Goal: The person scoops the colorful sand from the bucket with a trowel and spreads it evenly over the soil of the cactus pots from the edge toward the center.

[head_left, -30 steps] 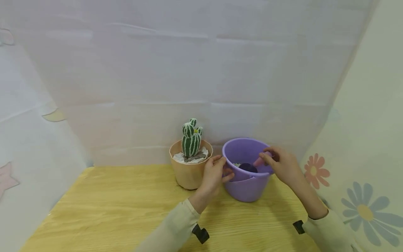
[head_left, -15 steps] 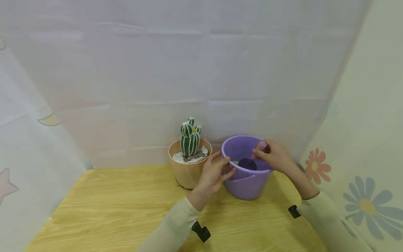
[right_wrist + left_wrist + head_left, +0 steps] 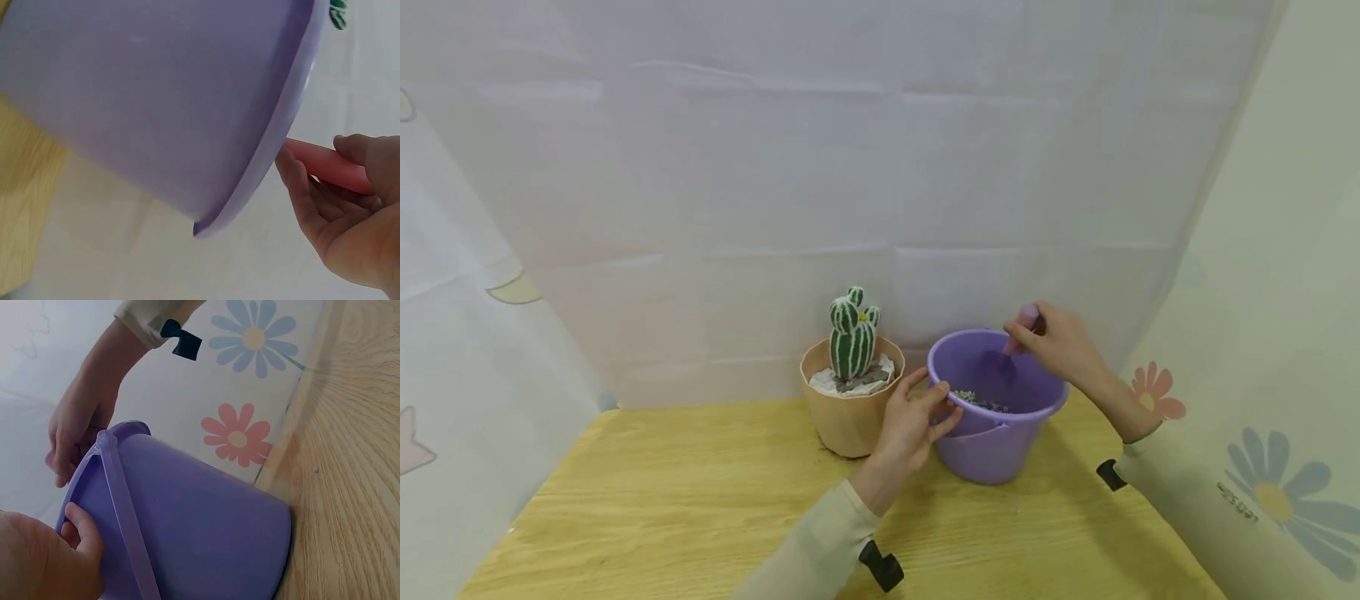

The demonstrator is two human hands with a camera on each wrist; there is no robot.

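A purple bucket stands upright on the wooden table, with small pale and dark bits at its bottom. My left hand holds the near left part of its rim, fingers bent at the edge. Above the right side of the bucket, my right hand grips the pink handle of a small shovel, whose dark purple blade hangs inside. In the right wrist view the shovel handle lies between thumb and fingers, its blade hidden by the bucket wall.
Left of the bucket sits a tan pot holding a knitted green-and-white cactus over white filling. A pale cloth wall rises behind the table, and a flower-printed one stands at right.
My right hand has raised the shovel, and its handle now stands more upright. The bits below have come into view. The left hand stays at the bucket's rim.
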